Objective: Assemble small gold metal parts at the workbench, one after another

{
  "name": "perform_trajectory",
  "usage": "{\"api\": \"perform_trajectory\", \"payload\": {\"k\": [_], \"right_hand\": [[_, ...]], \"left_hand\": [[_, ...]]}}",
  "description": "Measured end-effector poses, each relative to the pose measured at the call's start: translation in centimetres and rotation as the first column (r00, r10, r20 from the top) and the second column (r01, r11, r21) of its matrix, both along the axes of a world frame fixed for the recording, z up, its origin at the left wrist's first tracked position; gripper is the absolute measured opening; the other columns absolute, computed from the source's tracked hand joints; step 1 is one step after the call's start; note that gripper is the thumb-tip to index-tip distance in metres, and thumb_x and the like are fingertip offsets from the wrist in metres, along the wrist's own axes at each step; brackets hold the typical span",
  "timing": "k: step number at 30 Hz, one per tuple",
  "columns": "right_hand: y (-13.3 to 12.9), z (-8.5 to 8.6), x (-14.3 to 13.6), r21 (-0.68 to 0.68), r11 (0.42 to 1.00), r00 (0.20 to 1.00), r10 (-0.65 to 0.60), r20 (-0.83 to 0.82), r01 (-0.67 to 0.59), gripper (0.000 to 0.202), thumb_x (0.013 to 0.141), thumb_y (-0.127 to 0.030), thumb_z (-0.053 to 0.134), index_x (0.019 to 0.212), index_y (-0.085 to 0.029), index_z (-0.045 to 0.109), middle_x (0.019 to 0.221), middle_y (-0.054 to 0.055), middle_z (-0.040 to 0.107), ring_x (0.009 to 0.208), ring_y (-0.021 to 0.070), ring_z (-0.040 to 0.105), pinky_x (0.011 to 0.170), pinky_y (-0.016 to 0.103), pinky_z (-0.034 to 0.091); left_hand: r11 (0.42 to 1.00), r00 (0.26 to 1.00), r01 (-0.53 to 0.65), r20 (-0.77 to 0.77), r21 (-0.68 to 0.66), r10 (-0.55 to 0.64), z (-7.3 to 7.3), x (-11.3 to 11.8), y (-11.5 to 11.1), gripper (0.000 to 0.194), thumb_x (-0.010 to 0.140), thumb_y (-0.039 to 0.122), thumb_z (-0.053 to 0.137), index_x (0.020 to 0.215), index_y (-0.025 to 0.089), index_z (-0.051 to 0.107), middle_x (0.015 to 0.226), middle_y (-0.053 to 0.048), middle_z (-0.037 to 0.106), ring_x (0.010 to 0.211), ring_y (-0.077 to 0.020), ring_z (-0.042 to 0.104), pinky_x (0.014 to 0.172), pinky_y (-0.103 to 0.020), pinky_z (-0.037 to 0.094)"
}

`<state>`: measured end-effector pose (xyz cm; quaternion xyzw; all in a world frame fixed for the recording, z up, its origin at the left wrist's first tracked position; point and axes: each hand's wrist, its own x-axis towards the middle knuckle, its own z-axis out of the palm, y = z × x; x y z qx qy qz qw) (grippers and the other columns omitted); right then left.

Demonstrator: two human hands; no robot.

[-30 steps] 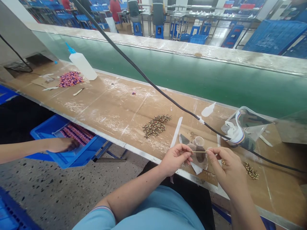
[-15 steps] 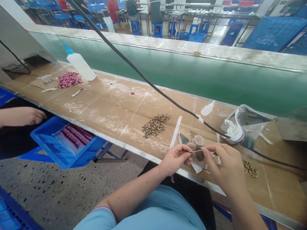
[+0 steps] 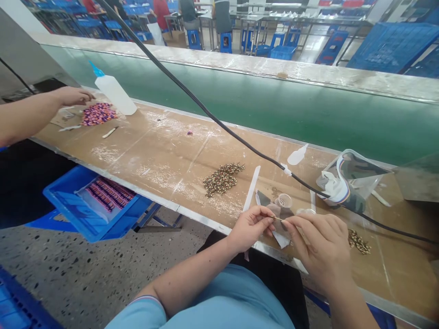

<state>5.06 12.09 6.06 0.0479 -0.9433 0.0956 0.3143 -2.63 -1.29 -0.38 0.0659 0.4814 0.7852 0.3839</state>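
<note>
Pinching a thin straw-coloured stick (image 3: 279, 219) above the brown-topped bench (image 3: 164, 151), the right hand (image 3: 319, 242) has moved closer to the left hand (image 3: 252, 227), whose fingertips pinch a tiny gold-brown piece (image 3: 273, 217); the stick's tip probably meets it now.

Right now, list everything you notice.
Flat workbench: one, brown, centre
Plastic squeeze bottle: one, white, far left
Beadlike pieces: one pile, multicoloured, beside bottle
Shiny pieces: two piles, golden, centre, right
Round plastic cup: one, clear, right
Camouflage item: one, greenish, right
Flat surface: one, green, beyond workbench
Long cable: one, black, across view
Plastic crates: several, blue, left, background
People: several, mixed clothing, background
Co-worker's hand: one, bare, near bottle
Thin stick: one, golden, right
Left hand, right hand: one each, bare, at stick
</note>
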Motion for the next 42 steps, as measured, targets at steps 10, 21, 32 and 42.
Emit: {"api": "perform_trajectory", "payload": {"k": [10,21,32,42], "right_hand": [[0.42,-0.75,0.37,-0.127,0.986,0.994,-0.111,-0.026,0.107,0.005,0.087,-0.026,0.058,0.084,-0.023,0.060,0.082,0.002,0.064,0.079,0.0169,0.057,0.076,0.033,0.039],[0.11,-0.85,0.24,-0.103,0.991,0.996,-0.083,-0.024,0.080,0.009,0.088,-0.029,0.058,0.081,-0.023,0.062,0.078,0.002,0.065,0.074,0.0161,0.058,0.072,0.032,0.038],[0.08,-0.74,0.40,-0.093,0.991,0.993,-0.104,-0.047,0.099,0.006,0.087,-0.026,0.058,0.083,-0.023,0.061,0.079,0.002,0.065,0.074,0.0157,0.057,0.073,0.032,0.039],[-0.08,-0.99,0.46,-0.103,0.991,0.996,-0.088,-0.035,0.084,0.007,0.087,-0.026,0.058,0.083,-0.023,0.062,0.079,0.001,0.066,0.074,0.0153,0.057,0.073,0.032,0.038]], "left_hand": [[1.000,1.000,0.004,-0.008,0.000,-0.004,-0.12,0.02,-0.08,0.039,0.066,0.045,0.075,0.082,0.014,0.057,0.062,0.001,0.061,0.055,-0.0087,0.057,0.057,-0.023,0.047],[1.000,1.000,-0.007,-0.002,-0.003,0.007,-0.35,0.03,-0.04,0.039,0.066,0.045,0.075,0.082,0.014,0.058,0.062,0.001,0.061,0.053,-0.0084,0.058,0.057,-0.023,0.048],[1.000,1.000,-0.018,0.004,-0.008,0.018,-0.26,0.09,-0.02,0.041,0.064,0.046,0.076,0.082,0.014,0.058,0.062,0.001,0.062,0.051,-0.0081,0.058,0.056,-0.023,0.048],[1.000,1.000,-0.011,-0.011,0.000,0.011,-0.30,0.07,-0.05,0.039,0.066,0.045,0.075,0.083,0.014,0.057,0.062,0.002,0.061,0.051,-0.0086,0.059,0.057,-0.024,0.048]]}}
